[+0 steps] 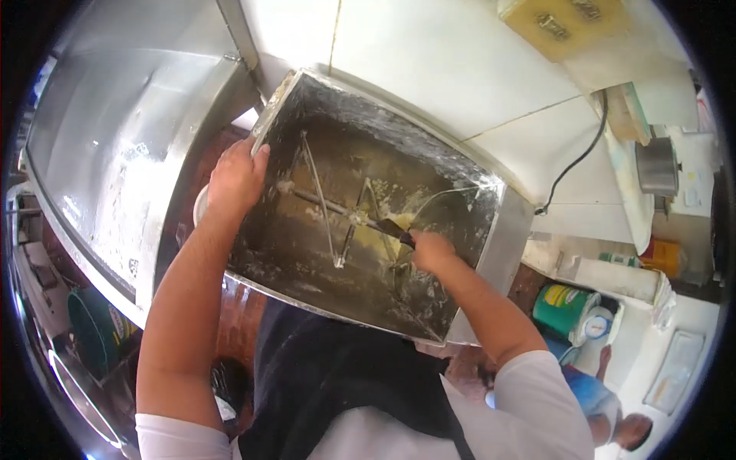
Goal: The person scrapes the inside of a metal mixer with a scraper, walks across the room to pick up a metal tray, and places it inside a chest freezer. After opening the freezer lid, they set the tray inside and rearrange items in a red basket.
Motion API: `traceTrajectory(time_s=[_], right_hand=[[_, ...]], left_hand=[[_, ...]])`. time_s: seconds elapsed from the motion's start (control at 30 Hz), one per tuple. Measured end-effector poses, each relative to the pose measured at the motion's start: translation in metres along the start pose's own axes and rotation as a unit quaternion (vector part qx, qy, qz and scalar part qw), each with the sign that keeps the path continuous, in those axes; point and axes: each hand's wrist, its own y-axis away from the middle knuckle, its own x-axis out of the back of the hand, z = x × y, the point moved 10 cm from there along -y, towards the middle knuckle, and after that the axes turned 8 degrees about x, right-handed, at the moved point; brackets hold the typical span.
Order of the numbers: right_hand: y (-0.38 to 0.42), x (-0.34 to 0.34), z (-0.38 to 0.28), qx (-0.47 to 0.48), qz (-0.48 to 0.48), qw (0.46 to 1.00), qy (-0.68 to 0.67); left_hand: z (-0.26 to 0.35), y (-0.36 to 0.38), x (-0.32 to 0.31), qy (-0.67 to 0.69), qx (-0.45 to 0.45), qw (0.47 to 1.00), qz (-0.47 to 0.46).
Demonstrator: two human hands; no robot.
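A deep metal mixer tub [391,119] is in front of me, with dough residue on its walls and floor. Inside it, a mixing shaft [330,205] with bent thin paddle arms runs across the middle. My left hand [239,178] is closed over the tub's left rim. With my right hand [432,251], I grip the black handle of a scraper [407,238] inside the tub, close to the shaft's right end. The scraper's dark blade is partly visible against pale yellowish residue [391,245] on the tub floor.
A large stainless steel machine [115,146] stands at the left. White tiled wall [429,61] rises behind the tub, with a hanging black cable [586,157]. A green bucket [566,310] is at the right, and another person [602,399] is at the lower right.
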Motion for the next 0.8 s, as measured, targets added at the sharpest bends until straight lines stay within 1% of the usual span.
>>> traceTrajectory(time_s=[0.07, 0.1, 0.17, 0.2, 0.27, 0.3, 0.37, 0.4, 0.47, 0.57, 0.6, 0.67, 0.7, 0.77, 0.8], right_hand=[[-0.007, 0.006, -0.005, 0.071, -0.002, 0.997, -0.02], [-0.014, 0.002, -0.003, 0.071, -0.005, 0.997, -0.019], [-0.031, 0.003, -0.003, 0.094, 0.077, 0.989, -0.083], [-0.034, 0.003, 0.0, 0.093, 0.078, 0.989, -0.085], [-0.038, 0.003, 0.0, 0.134, 0.064, 0.972, -0.185], [-0.036, 0.005, -0.005, 0.134, 0.064, 0.972, -0.182], [-0.024, -0.014, -0.006, 0.022, 0.001, 0.985, -0.173], [-0.023, -0.024, -0.013, 0.021, 0.001, 0.985, -0.172], [-0.019, -0.04, -0.016, -0.022, 0.026, 0.989, -0.144], [0.004, -0.027, -0.039, -0.002, 0.023, 0.986, -0.166], [0.004, -0.029, -0.032, -0.005, 0.023, 0.986, -0.166], [-0.001, -0.025, -0.018, 0.048, 0.053, 0.986, -0.147], [-0.003, -0.025, -0.007, 0.045, 0.053, 0.987, -0.146], [-0.01, -0.018, -0.004, 0.096, 0.041, 0.976, -0.193], [-0.011, -0.007, -0.011, 0.096, 0.041, 0.976, -0.191]], left_hand=[[0.003, -0.001, 0.0, 0.001, -0.004, 1.0, -0.006], [0.006, 0.0, 0.004, 0.001, -0.002, 1.0, -0.008], [0.01, 0.001, 0.006, 0.0, 0.02, 0.999, -0.046], [0.011, 0.001, 0.005, -0.001, 0.019, 0.999, -0.047], [0.009, 0.001, 0.006, 0.003, 0.016, 1.0, -0.025], [0.006, 0.0, 0.003, 0.004, 0.018, 1.0, -0.024], [0.003, -0.001, 0.001, -0.002, 0.0, 1.0, 0.001], [0.004, 0.0, 0.003, -0.001, 0.001, 1.0, 0.0], [0.009, 0.001, 0.006, 0.016, 0.006, 1.0, -0.024], [0.003, -0.002, 0.001, 0.014, 0.004, 1.0, -0.014], [0.005, 0.0, 0.001, 0.016, 0.003, 1.0, -0.016], [0.008, 0.001, 0.006, 0.023, 0.006, 1.0, -0.014], [0.007, 0.002, 0.004, 0.027, 0.005, 1.0, -0.015], [0.005, 0.001, 0.004, 0.033, -0.008, 0.999, -0.006], [0.006, 0.0, 0.006, 0.035, -0.007, 0.999, -0.004]])
